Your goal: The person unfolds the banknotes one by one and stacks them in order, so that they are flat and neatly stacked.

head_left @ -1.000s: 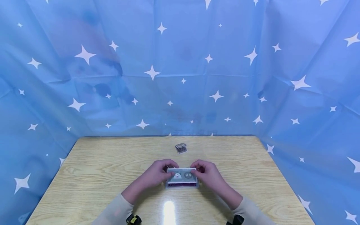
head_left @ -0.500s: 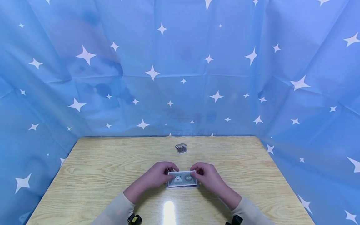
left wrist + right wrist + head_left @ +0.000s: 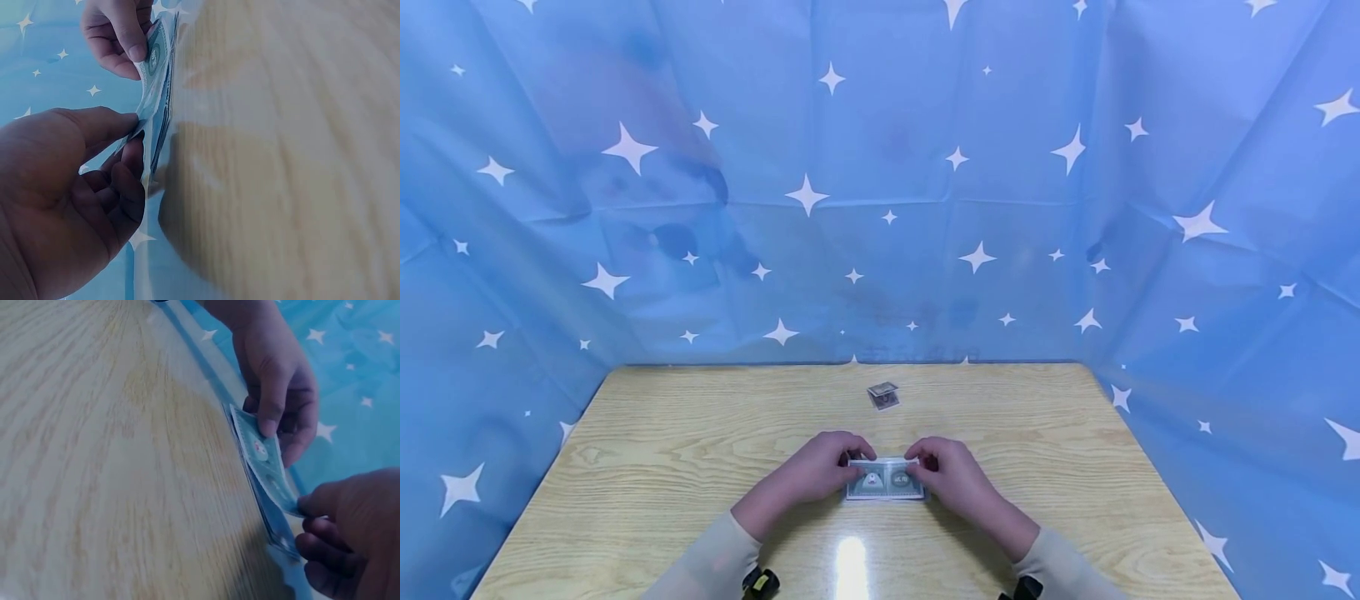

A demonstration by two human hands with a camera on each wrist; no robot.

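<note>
A grey-green banknote [image 3: 885,481], printed with a small white figure and a round emblem, lies between my two hands near the middle of the table. My left hand [image 3: 822,468] pinches its left end, thumb on top. At the other end, my right hand [image 3: 953,473] pinches the note between thumb and fingers. Seen from the right wrist, the banknote [image 3: 262,456] bends upward, partly apart from a thin flat stack [image 3: 267,512] beneath it. The left wrist view shows the stack's edges [image 3: 164,125] close against the table. Part of that stack is hidden by the banknote.
A small folded dark printed paper [image 3: 883,396] stands farther back on the wooden table [image 3: 700,433]. Behind the table hangs a blue cloth [image 3: 880,233] with white stars. Light glares off the tabletop near the front.
The banknote has come down toward me and now covers the purple strip that showed below its front edge. Both hands have shifted slightly toward me, keeping their pinch.
</note>
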